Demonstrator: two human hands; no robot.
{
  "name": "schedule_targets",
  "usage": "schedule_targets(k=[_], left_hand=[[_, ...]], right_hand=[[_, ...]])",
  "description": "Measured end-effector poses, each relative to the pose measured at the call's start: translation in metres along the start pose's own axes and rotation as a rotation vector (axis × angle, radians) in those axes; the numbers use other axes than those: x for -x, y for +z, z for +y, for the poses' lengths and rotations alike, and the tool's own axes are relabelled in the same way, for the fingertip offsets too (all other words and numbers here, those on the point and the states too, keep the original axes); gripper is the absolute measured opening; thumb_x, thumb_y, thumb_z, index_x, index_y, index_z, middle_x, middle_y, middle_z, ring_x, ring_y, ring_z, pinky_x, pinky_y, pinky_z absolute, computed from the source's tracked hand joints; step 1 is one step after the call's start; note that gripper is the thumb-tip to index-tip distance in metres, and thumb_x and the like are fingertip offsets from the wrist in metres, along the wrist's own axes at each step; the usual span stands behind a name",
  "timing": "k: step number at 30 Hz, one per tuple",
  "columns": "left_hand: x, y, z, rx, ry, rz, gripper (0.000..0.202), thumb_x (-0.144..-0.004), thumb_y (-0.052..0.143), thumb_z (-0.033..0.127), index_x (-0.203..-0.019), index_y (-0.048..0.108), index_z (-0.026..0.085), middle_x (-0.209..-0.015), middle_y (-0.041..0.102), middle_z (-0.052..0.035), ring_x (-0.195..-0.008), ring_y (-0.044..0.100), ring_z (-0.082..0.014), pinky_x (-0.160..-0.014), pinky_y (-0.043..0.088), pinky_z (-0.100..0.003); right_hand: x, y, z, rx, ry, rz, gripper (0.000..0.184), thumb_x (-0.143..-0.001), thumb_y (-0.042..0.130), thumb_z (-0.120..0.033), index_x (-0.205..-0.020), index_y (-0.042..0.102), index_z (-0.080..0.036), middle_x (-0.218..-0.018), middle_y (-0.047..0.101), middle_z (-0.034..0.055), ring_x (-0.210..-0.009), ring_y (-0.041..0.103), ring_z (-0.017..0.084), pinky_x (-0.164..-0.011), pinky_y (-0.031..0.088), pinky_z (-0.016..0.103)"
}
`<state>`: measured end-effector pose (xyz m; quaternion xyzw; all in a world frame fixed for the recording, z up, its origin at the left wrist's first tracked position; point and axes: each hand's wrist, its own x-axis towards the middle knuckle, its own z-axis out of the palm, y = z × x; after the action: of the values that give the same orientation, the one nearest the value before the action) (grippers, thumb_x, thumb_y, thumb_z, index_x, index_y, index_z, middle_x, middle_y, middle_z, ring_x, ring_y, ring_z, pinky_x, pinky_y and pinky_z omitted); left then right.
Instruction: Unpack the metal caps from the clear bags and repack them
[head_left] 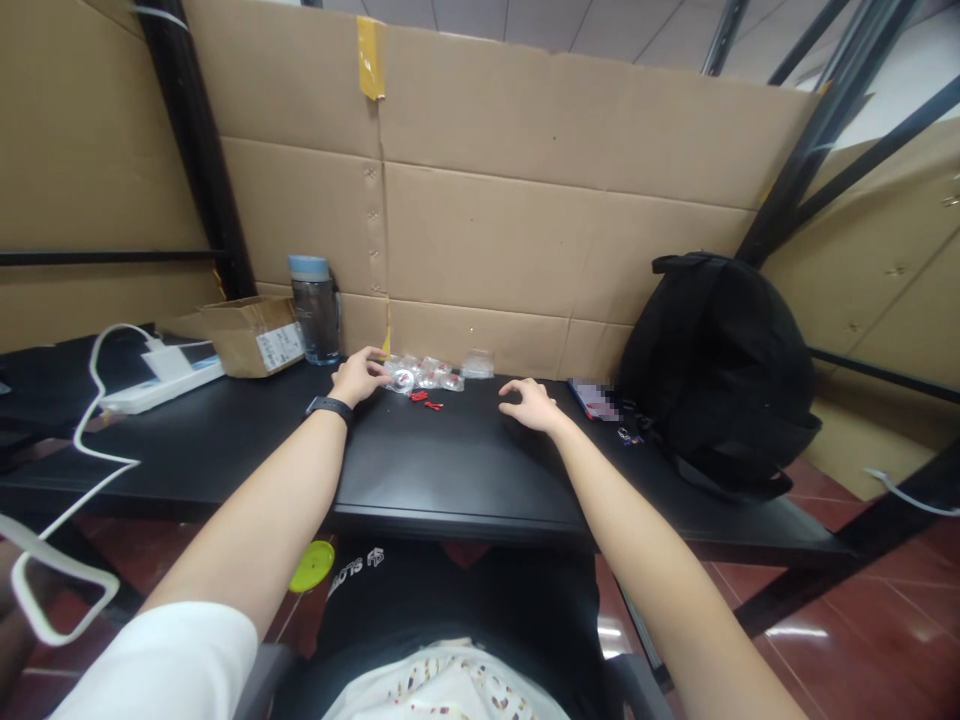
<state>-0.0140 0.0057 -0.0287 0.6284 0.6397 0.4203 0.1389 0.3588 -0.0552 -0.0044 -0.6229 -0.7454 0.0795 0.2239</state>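
My left hand (361, 377), with a dark band on its wrist, is at the left end of a row of small clear plastic bags (431, 373). Its fingers are apart, and the fingertips are at the edge of the nearest bag; whether they touch it I cannot tell. White and red items show inside the bags. Just in front lie small red pieces (426, 400) on the black table (457, 460). My right hand (529, 403) hovers low over or rests on the tabletop, fingers curved and apart, holding nothing. A clear bag (478, 363) lies beyond it to the left.
A cardboard box (251, 335), a blue-lidded bottle (315, 310) and a white power strip (163, 385) with a cable stand at left. At right are a phone-like object (594, 400), keys (628, 436) and a black backpack (720, 370). A cardboard wall (487, 230) closes the back.
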Motion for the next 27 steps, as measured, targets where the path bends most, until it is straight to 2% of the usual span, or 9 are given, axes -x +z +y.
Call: schedule_targets(k=[4, 10, 14, 16, 18, 21, 24, 27], left_hand=[[-0.001, 0.002, -0.001, -0.053, 0.069, 0.015, 0.059, -0.07, 0.084, 0.036, -0.124, 0.061, 0.028, -0.099, 0.079, 0.0001, -0.107, 0.069, -0.0228, -0.091, 0.044, -0.031], [0.001, 0.002, 0.002, -0.173, -0.05, 0.016, 0.051, -0.073, 0.081, 0.035, -0.121, 0.065, 0.031, -0.097, 0.08, 0.0021, -0.111, 0.069, -0.0256, -0.098, 0.04, -0.038], [0.003, 0.0, 0.009, -0.273, -0.092, 0.024, 0.055, -0.071, 0.082, 0.041, -0.121, 0.065, 0.027, -0.109, 0.078, -0.0045, -0.114, 0.067, -0.0317, -0.097, 0.042, -0.042], [0.005, -0.001, 0.018, -0.298, -0.044, 0.06, 0.053, -0.074, 0.078, 0.041, -0.122, 0.065, 0.026, -0.117, 0.075, -0.0071, -0.115, 0.066, -0.0307, -0.093, 0.044, -0.039], [0.007, -0.001, 0.029, -0.291, 0.094, 0.001, 0.04, -0.079, 0.073, 0.04, -0.117, 0.068, 0.027, -0.115, 0.076, -0.0039, -0.112, 0.067, -0.0264, -0.09, 0.045, -0.034], [0.014, 0.003, 0.046, -0.343, 0.267, -0.209, 0.023, -0.08, 0.072, 0.039, -0.101, 0.074, 0.032, -0.106, 0.079, 0.0032, -0.109, 0.069, -0.0232, -0.093, 0.044, -0.032], [0.019, 0.009, 0.056, -0.452, 0.304, -0.293, 0.021, -0.076, 0.075, 0.039, -0.097, 0.076, 0.034, -0.107, 0.078, 0.0041, -0.111, 0.068, -0.0255, -0.098, 0.041, -0.037], [0.022, 0.012, 0.057, -0.465, 0.323, -0.341, 0.022, -0.077, 0.074, 0.033, -0.098, 0.076, 0.034, -0.108, 0.079, 0.0041, -0.111, 0.068, -0.0244, -0.098, 0.041, -0.036]], right_hand=[[0.001, 0.0, -0.001, 0.002, 0.0, -0.011, 0.026, -0.084, 0.07, -0.035, -0.11, 0.07, -0.032, -0.135, 0.055, 0.0083, -0.132, 0.044, 0.035, -0.106, 0.036, 0.061], [0.001, 0.0, 0.0, 0.007, -0.002, -0.019, 0.026, -0.085, 0.071, -0.036, -0.11, 0.07, -0.033, -0.135, 0.055, 0.0076, -0.132, 0.044, 0.035, -0.106, 0.036, 0.061], [-0.001, 0.001, 0.002, 0.025, -0.01, -0.031, 0.026, -0.084, 0.071, -0.038, -0.11, 0.069, -0.034, -0.134, 0.055, 0.0071, -0.131, 0.045, 0.035, -0.104, 0.038, 0.059], [-0.001, 0.001, 0.003, 0.029, -0.019, -0.03, 0.026, -0.084, 0.071, -0.039, -0.11, 0.069, -0.034, -0.133, 0.056, 0.0069, -0.13, 0.046, 0.034, -0.103, 0.038, 0.059], [-0.001, 0.001, 0.004, 0.043, -0.027, -0.043, 0.026, -0.084, 0.07, -0.039, -0.11, 0.069, -0.034, -0.131, 0.057, 0.0071, -0.128, 0.047, 0.033, -0.103, 0.039, 0.059], [-0.001, -0.001, 0.007, 0.106, -0.023, -0.061, 0.03, -0.083, 0.07, -0.039, -0.113, 0.068, -0.033, -0.129, 0.058, 0.0082, -0.127, 0.049, 0.034, -0.102, 0.04, 0.059], [-0.003, -0.005, 0.015, 0.179, 0.008, -0.068, 0.04, -0.081, 0.072, -0.037, -0.12, 0.066, -0.032, -0.132, 0.058, 0.0094, -0.126, 0.052, 0.035, -0.101, 0.042, 0.056], [-0.008, -0.009, 0.029, 0.188, -0.02, -0.133, 0.042, -0.08, 0.073, -0.033, -0.121, 0.068, -0.029, -0.127, 0.064, 0.0089, -0.115, 0.061, 0.03, -0.097, 0.048, 0.044]])
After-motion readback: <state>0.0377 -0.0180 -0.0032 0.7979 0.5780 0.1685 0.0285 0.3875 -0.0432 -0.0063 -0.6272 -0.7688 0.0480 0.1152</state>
